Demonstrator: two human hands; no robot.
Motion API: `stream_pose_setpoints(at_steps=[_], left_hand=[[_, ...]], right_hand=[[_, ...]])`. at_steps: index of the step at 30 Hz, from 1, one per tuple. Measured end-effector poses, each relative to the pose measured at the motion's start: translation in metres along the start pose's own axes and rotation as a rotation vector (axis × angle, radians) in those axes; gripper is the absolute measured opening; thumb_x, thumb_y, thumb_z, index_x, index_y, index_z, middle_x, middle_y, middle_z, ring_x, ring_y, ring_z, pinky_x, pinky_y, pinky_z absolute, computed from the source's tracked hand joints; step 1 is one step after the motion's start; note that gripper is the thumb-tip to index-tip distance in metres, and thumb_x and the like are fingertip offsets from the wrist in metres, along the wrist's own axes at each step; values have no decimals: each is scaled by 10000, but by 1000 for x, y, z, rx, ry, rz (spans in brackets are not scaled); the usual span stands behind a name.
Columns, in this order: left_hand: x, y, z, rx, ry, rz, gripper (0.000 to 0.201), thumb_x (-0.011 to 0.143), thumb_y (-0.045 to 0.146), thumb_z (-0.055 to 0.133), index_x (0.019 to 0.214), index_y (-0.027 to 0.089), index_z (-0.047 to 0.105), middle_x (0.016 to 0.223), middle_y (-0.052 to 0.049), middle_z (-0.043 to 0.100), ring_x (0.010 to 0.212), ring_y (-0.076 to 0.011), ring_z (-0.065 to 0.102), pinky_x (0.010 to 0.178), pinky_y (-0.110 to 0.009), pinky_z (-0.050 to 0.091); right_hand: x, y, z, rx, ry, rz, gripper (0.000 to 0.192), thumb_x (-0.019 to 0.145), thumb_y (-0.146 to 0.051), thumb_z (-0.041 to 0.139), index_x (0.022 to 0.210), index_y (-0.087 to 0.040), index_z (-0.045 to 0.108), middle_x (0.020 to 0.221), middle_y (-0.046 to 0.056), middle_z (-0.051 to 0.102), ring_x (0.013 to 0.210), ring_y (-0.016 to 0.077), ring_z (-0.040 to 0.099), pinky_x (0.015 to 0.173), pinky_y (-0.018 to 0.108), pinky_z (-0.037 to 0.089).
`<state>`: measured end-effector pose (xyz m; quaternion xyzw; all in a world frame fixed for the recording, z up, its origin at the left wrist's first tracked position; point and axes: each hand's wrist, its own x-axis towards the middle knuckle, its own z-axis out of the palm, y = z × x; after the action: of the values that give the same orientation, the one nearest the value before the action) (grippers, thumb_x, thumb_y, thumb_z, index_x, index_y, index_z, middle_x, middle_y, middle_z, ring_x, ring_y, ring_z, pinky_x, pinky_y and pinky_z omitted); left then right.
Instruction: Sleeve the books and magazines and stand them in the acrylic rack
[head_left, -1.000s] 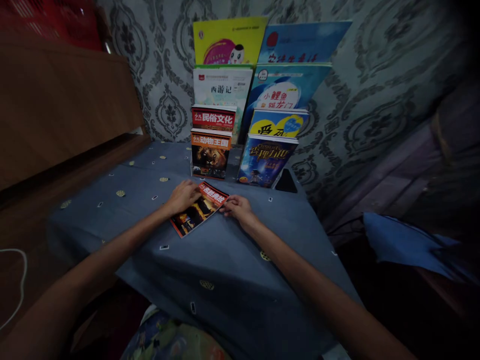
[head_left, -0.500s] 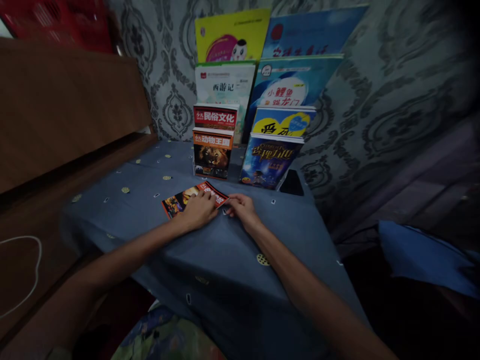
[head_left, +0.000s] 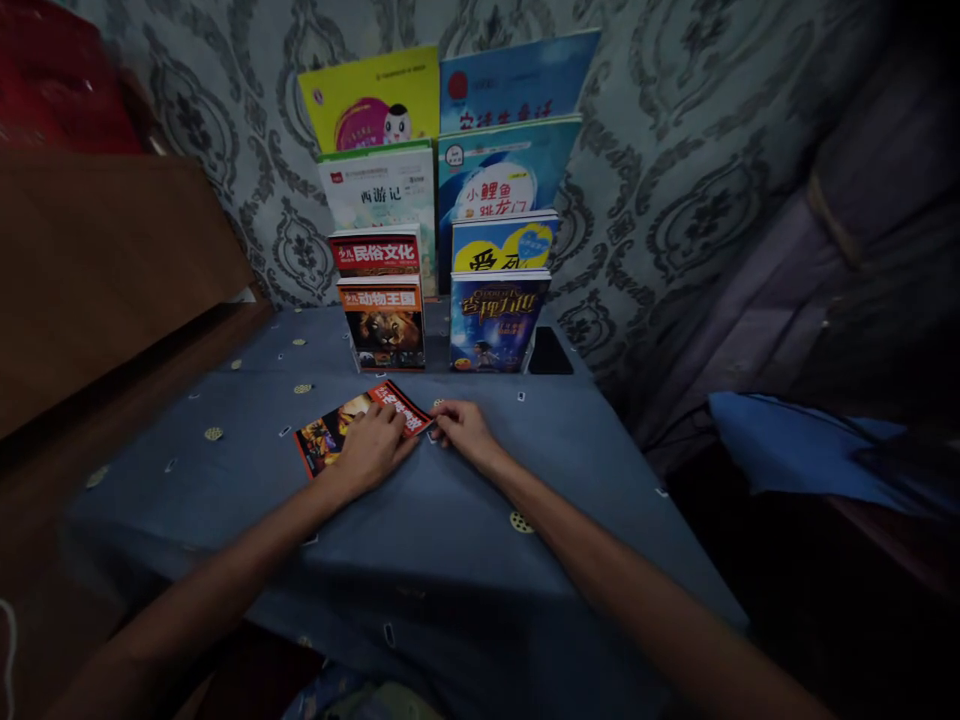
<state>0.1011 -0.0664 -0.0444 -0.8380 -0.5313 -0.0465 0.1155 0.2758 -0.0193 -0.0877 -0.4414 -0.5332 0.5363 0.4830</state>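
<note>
A book [head_left: 327,440] with a red, orange and black cover lies flat and askew on the cloth-covered table. My left hand [head_left: 373,446] rests on top of it, fingers laid over the cover, hiding its middle and part of the title. At the book's right corner, my right hand [head_left: 461,430] pinches the edge between thumb and fingers, and the corner looks slightly lifted. Just beyond stand two small books, one with a lion cover [head_left: 386,330] and one with a dark blue cover [head_left: 491,322].
Behind those two, several taller books, including a yellow one [head_left: 367,85] and a light blue one [head_left: 551,165], stand in tiers against the patterned wall [head_left: 652,190]. A dark flat object [head_left: 551,351] lies beside them. The blue tablecloth [head_left: 480,530] drops over the front edge.
The camera view has turned, so the standing books appear further left. My left hand stays on the book and my right hand keeps its pinch on the corner.
</note>
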Motion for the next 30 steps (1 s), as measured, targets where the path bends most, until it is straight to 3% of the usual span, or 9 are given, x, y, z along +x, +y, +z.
stream_pose_setpoints(at_steps=[13,30], left_hand=[[3,1,-7,-22,-65,-8,367,1014,382,464,1060,112,708,1078,-164,690,1069,-308,627,868,-404,516],[14,-5,-8,-28,-93,48,364,1014,333,431,968,136,734,974,-152,707,985,-283,663,720,-342,510]], right_hand=[[-5,1,-1,19,17,-16,129,694,-208,618,820,-194,638,643,-35,665,460,96,621,394,164,452],[-6,2,-11,61,-1,10,219,695,-202,607,905,-187,667,799,10,744,508,93,653,410,154,466]])
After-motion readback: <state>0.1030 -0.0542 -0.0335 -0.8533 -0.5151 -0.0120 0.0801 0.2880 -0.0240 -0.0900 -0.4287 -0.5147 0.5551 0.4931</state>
